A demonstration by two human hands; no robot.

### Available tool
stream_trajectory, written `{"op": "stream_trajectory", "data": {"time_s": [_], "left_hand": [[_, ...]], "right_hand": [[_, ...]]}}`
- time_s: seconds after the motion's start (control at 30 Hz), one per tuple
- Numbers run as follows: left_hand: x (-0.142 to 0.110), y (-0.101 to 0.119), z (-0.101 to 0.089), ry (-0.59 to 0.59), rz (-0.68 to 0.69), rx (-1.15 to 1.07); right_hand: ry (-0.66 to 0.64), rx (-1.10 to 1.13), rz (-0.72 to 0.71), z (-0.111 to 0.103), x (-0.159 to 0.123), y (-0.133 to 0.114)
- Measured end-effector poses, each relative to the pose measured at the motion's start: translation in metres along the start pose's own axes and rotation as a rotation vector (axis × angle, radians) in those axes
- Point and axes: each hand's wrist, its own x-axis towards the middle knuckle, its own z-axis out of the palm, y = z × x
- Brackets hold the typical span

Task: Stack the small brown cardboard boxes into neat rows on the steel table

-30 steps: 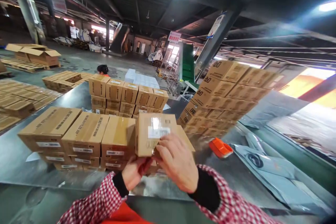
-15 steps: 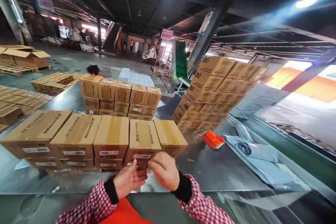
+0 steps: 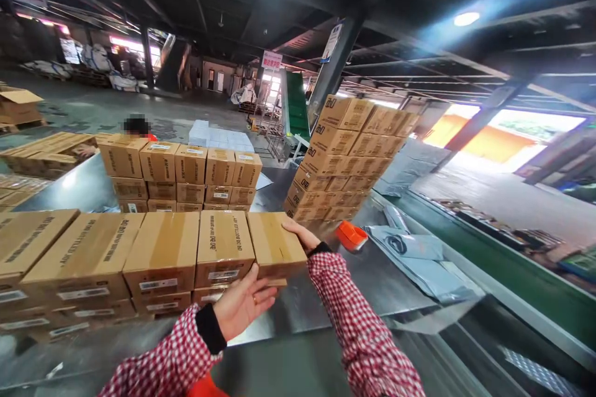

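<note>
A row of brown cardboard boxes runs along the near side of the metal table, stacked on others below. At its right end is a taped cardboard box (image 3: 274, 242). My right hand (image 3: 300, 236) grips this box at its far right corner, the thumb on its top edge and the other fingers mostly hidden behind its side. My left hand (image 3: 242, 304) is open, palm turned up and fingers stretched out, just in front of the row. Its thumb is at the lower front corner of the neighbouring printed box (image 3: 224, 245).
Behind stands a second row of stacked boxes (image 3: 177, 164), and a taller stack (image 3: 344, 142) rises to the right. An orange tape dispenser-like object (image 3: 351, 236) and grey plastic bags (image 3: 419, 260) lie on the metal table (image 3: 298, 316). A co-worker's head (image 3: 136, 126) shows beyond, left.
My right hand has left the front of the printed box and reached to the far right side of the end box. My left hand has opened further. The view has swung right.
</note>
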Motion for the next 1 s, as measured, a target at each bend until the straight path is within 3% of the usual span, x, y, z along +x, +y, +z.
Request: {"op": "stream_trajectory", "data": {"time_s": [0.07,0.17,0.27,0.33,0.43,0.57,0.7,0.77,0.87,0.93,1.0], "left_hand": [[0.003,-0.007,0.005,-0.057,0.03,-0.011],[0.011,-0.018,0.001,-0.145,0.123,-0.01],[0.022,-0.027,-0.006,-0.105,0.248,-0.079],[0.027,-0.029,-0.01,-0.008,0.278,-0.136],[0.026,-0.029,-0.014,0.071,0.189,-0.182],[0.012,-0.023,-0.015,-0.095,0.096,-0.069],[0.006,-0.024,-0.017,-0.219,0.042,0.035],[0.01,-0.028,-0.02,-0.25,0.059,0.038],[0.024,-0.036,-0.025,-0.238,0.119,0.048],[0.036,-0.041,-0.028,-0.172,0.174,0.048],[0.046,-0.045,-0.029,-0.032,0.213,0.067]], "right_hand": [[0.049,0.052,-0.086,-0.008,-0.022,0.002],[0.224,0.055,-0.362,-0.021,-0.06,0.011],[0.32,-0.133,-0.556,-0.019,-0.089,0.035],[0.312,-0.221,-0.551,-0.011,-0.1,0.058],[0.259,-0.114,-0.463,-0.005,-0.1,0.082],[0.186,0.069,-0.309,-0.015,-0.08,0.069],[-0.034,0.072,-0.158,-0.026,-0.072,0.041],[-0.074,0.038,-0.165,-0.03,-0.08,0.038],[0.021,-0.061,-0.251,-0.036,-0.093,0.046],[0.089,-0.152,-0.317,-0.038,-0.094,0.053],[0.134,-0.254,-0.39,-0.035,-0.088,0.058]]}}
